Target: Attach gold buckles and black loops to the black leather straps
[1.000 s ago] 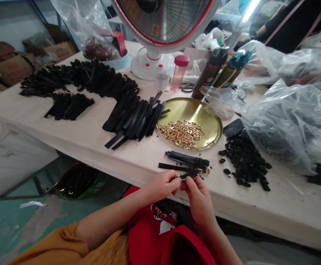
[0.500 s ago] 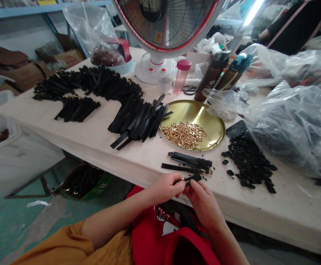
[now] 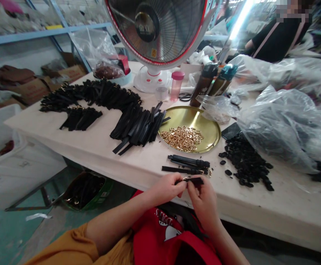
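Near the table's front edge, my left hand (image 3: pixel 174 187) and my right hand (image 3: pixel 201 195) pinch a black strap (image 3: pixel 195 180) between them. A bit of gold metal, apparently a buckle, shows by my left fingertips. My fingers hide much of the piece. Just beyond my hands lie several black straps (image 3: pixel 188 161) with small loops and gold buckles at their right ends. A gold round tray (image 3: pixel 210 132) farther back bears a heap of gold buckles (image 3: pixel 182 138). To the right spreads a pile of small black loops (image 3: pixel 248 160).
Bundles of black straps (image 3: pixel 138 125) curve across the table's left side. A fan (image 3: pixel 154 77), a pink-lidded bottle (image 3: pixel 176 86) and two dark bottles (image 3: pixel 206 82) stand behind. Plastic bags (image 3: pixel 281 125) cover the right. Another person (image 3: pixel 276 36) is at the back right.
The view has tilted up and shifted slightly. My right thumb and fingers have changed their hold on the strap, and more gold metal shows by my left fingertips.
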